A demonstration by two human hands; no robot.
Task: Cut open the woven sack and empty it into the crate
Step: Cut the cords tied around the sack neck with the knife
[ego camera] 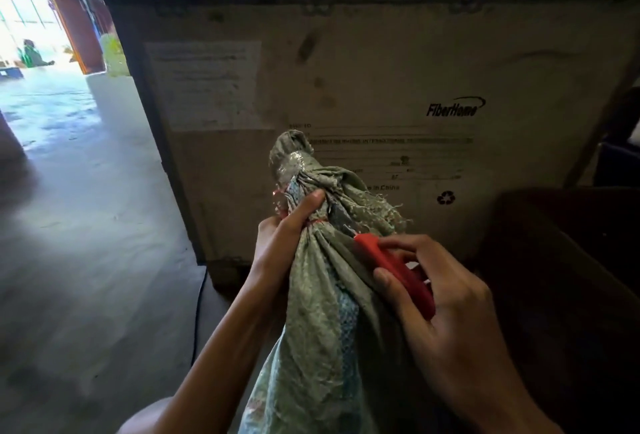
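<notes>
In front of you stands a large, dusty brown cardboard box, and all the readable print sits on its face. At the right you can read the black slanted brand name "FiberHome" under a curved swoosh. Lower down, just above the sack's knotted top, you see "SHIP TO" beside a ruled line. The lines beneath it are too faint to read. Near the bottom you can make out "...e in China", and right of it a black recycling symbol. The pale paper label at the left is illegible.
</notes>
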